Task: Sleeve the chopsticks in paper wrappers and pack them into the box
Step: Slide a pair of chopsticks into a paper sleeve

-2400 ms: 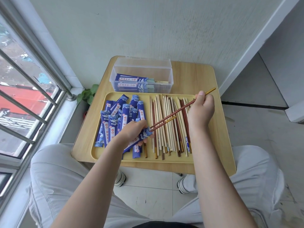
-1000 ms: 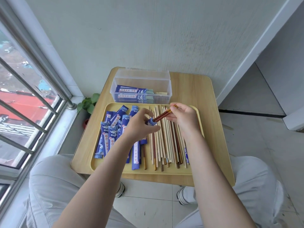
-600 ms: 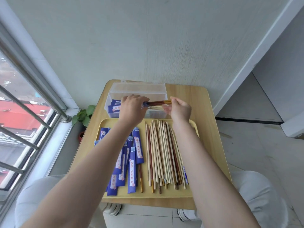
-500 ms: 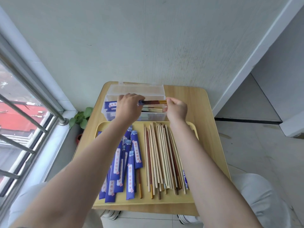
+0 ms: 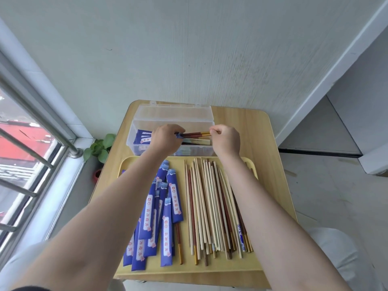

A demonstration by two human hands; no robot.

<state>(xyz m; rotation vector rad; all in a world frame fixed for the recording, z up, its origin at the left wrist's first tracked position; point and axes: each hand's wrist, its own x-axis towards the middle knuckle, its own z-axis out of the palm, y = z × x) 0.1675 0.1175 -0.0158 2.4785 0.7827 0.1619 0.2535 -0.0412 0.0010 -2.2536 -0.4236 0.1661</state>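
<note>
Arms outstretched, left hand (image 5: 165, 139) and right hand (image 5: 225, 138) pinching sleeved chopsticks (image 5: 196, 134) over clear box (image 5: 174, 113).

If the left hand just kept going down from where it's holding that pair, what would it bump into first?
Probably the wrapped pairs already lying in the clear box; the left hand hovers right above them, though depth is hard to judge.

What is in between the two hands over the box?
In the head view, a sleeved pair of dark red chopsticks with gold ends spans between the left hand and right hand, above the clear box.
</note>
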